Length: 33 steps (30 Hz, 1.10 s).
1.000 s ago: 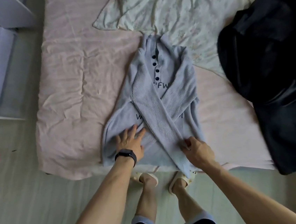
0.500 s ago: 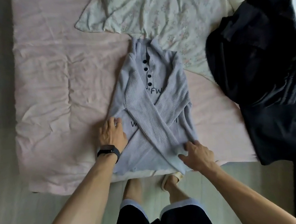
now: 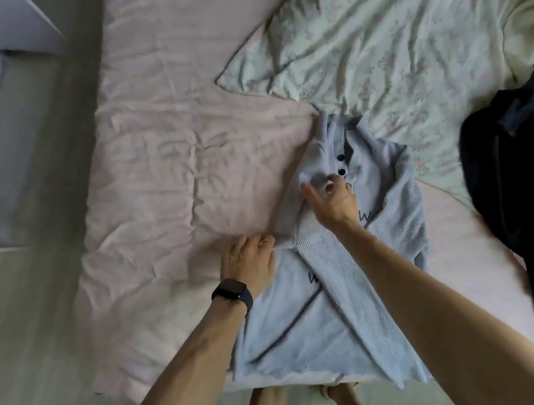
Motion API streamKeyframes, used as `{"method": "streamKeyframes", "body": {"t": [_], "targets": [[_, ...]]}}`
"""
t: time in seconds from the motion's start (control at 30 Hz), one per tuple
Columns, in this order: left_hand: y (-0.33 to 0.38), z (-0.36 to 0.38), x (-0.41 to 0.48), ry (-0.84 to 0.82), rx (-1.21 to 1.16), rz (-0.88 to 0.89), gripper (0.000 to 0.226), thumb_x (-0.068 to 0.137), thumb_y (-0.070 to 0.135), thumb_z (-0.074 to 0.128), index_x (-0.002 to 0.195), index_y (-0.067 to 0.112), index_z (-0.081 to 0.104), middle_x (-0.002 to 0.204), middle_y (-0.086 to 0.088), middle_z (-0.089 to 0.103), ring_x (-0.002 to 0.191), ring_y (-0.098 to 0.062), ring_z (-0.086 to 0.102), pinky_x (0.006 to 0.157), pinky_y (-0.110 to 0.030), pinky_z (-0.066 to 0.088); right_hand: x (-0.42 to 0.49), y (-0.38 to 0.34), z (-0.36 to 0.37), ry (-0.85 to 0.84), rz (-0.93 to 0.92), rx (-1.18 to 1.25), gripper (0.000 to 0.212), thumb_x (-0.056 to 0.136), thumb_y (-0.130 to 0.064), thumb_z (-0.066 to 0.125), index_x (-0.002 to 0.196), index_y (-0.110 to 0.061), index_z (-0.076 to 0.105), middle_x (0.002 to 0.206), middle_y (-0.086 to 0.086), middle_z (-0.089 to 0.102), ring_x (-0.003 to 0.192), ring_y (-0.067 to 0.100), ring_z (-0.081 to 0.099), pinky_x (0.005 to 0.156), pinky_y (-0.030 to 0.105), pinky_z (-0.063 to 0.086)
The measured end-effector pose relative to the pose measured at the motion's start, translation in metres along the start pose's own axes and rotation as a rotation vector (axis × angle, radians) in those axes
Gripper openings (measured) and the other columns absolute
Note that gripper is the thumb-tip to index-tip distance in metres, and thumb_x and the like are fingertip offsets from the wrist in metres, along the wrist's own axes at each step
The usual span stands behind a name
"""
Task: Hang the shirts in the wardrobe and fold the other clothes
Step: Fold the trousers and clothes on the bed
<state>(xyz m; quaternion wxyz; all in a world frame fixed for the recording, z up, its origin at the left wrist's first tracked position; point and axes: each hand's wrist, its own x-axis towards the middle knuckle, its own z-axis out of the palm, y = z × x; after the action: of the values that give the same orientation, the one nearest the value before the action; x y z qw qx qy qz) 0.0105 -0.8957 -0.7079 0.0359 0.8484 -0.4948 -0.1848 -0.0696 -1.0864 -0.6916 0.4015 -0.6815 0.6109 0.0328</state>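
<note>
My left hand [image 3: 249, 262], black watch [image 3: 232, 293] on its wrist, rests at the left edge of the pale blue sweater [image 3: 306, 336]. Its fingers are bent there, but I cannot tell whether they grip the knit. My right hand [image 3: 333, 200] reaches further up and pinches the fabric just below the dark buttons [image 3: 341, 171], blurred by motion. The sweater lies face up at the near edge of the bed, on the wrinkled pink sheet [image 3: 174, 179], with a ribbed sleeve folded diagonally across its front. Its collar touches a pale floral quilt [image 3: 374, 42] beyond. A heap of dark clothes [image 3: 520, 175] sits to the right.
</note>
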Motion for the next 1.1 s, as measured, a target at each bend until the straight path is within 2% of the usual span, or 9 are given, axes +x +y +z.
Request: {"method": "streamKeyframes", "body": {"t": [0.17, 0.33, 0.47, 0.57, 0.63, 0.73, 0.87, 1.0, 1.1], "targets": [[-0.025, -0.013, 0.001, -0.116, -0.028, -0.121, 0.030, 0.098, 0.029, 0.048, 0.123, 0.017, 0.060, 0.111, -0.004, 0.066, 0.105, -0.031, 0.061, 0.082, -0.038, 0.045, 0.027, -0.045, 0.005, -0.049, 0.088, -0.039, 0.044, 0.094, -0.044, 0.061, 0.124, -0.012, 0.061, 0.118, 0.009, 0.062, 0.114, 0.030, 0.058, 0.088, 0.030, 0.043], [-0.008, -0.011, 0.012, -0.026, 0.036, 0.054, 0.044, 0.067, 0.044, 0.083, 0.101, 0.021, 0.070, 0.088, -0.001, 0.062, 0.070, -0.025, 0.062, 0.054, -0.032, 0.045, 0.027, -0.060, 0.008, -0.079, 0.029, 0.006, 0.037, 0.089, -0.037, 0.069, 0.121, -0.022, 0.059, 0.108, 0.001, 0.066, 0.092, 0.021, 0.059, 0.080, 0.030, 0.048], [-0.011, -0.010, 0.030, 0.043, -0.010, 0.101, 0.024, 0.066, 0.032, 0.089, 0.076, 0.020, 0.071, 0.070, 0.001, 0.062, 0.054, -0.025, 0.059, 0.049, -0.033, 0.046, 0.031, -0.055, 0.000, -0.136, 0.008, 0.110, 0.028, 0.088, -0.024, 0.073, 0.113, -0.028, 0.061, 0.098, 0.000, 0.071, 0.083, 0.017, 0.064, 0.072, 0.026, 0.051], [-0.026, -0.015, 0.035, -0.002, -0.102, 0.002, 0.014, 0.093, 0.029, 0.066, 0.092, 0.016, 0.067, 0.085, -0.003, 0.065, 0.075, -0.030, 0.066, 0.056, -0.036, 0.045, 0.045, -0.063, 0.002, -0.100, -0.007, 0.231, 0.033, 0.085, -0.022, 0.079, 0.115, -0.024, 0.064, 0.098, 0.004, 0.072, 0.079, 0.015, 0.064, 0.068, 0.026, 0.051], [-0.044, -0.015, 0.035, -0.057, -0.225, -0.195, 0.023, 0.104, 0.034, 0.045, 0.107, 0.017, 0.060, 0.101, -0.004, 0.065, 0.092, -0.030, 0.064, 0.065, -0.037, 0.045, 0.053, -0.072, 0.013, -0.127, -0.019, 0.301, 0.030, 0.083, -0.022, 0.081, 0.109, -0.023, 0.065, 0.095, 0.001, 0.070, 0.075, 0.012, 0.062, 0.066, 0.025, 0.050], [-0.065, -0.012, 0.030, -0.134, -0.364, -0.333, 0.024, 0.102, 0.036, 0.045, 0.105, 0.018, 0.060, 0.103, -0.003, 0.067, 0.096, -0.028, 0.063, 0.072, -0.038, 0.051, 0.057, -0.079, 0.033, -0.183, -0.027, 0.373, 0.026, 0.081, -0.026, 0.083, 0.100, -0.023, 0.066, 0.090, -0.005, 0.068, 0.078, 0.011, 0.062, 0.076, 0.029, 0.054], [-0.056, -0.014, 0.035, -0.080, -0.453, -0.304, 0.025, 0.094, 0.027, 0.052, 0.118, 0.023, 0.056, 0.112, -0.002, 0.064, 0.104, -0.028, 0.060, 0.081, -0.039, 0.051, 0.037, -0.067, 0.039, -0.025, -0.096, 0.302, 0.027, 0.088, -0.037, 0.075, 0.109, -0.023, 0.065, 0.094, -0.010, 0.069, 0.084, 0.002, 0.066, 0.074, 0.012, 0.050], [-0.031, -0.015, 0.059, 0.182, -0.280, 0.000, 0.061, 0.085, 0.032, 0.053, 0.142, 0.011, 0.049, 0.144, -0.009, 0.050, 0.129, -0.027, 0.049, 0.103, -0.043, 0.044, 0.008, -0.027, 0.043, 0.221, -0.358, 0.051, 0.030, 0.094, -0.031, 0.055, 0.118, -0.015, 0.063, 0.116, 0.002, 0.067, 0.106, 0.021, 0.061, 0.094, 0.036, 0.049], [-0.034, 0.006, 0.076, 0.049, -0.012, 0.213, 0.072, 0.088, 0.043, 0.053, 0.154, 0.019, 0.035, 0.162, 0.002, 0.029, 0.149, -0.018, 0.026, 0.119, -0.050, 0.026, -0.004, 0.020, 0.051, 0.183, -0.423, -0.286, 0.057, 0.096, -0.044, 0.041, 0.143, -0.013, 0.049, 0.153, 0.007, 0.045, 0.139, 0.027, 0.040, 0.116, 0.042, 0.032]]}}
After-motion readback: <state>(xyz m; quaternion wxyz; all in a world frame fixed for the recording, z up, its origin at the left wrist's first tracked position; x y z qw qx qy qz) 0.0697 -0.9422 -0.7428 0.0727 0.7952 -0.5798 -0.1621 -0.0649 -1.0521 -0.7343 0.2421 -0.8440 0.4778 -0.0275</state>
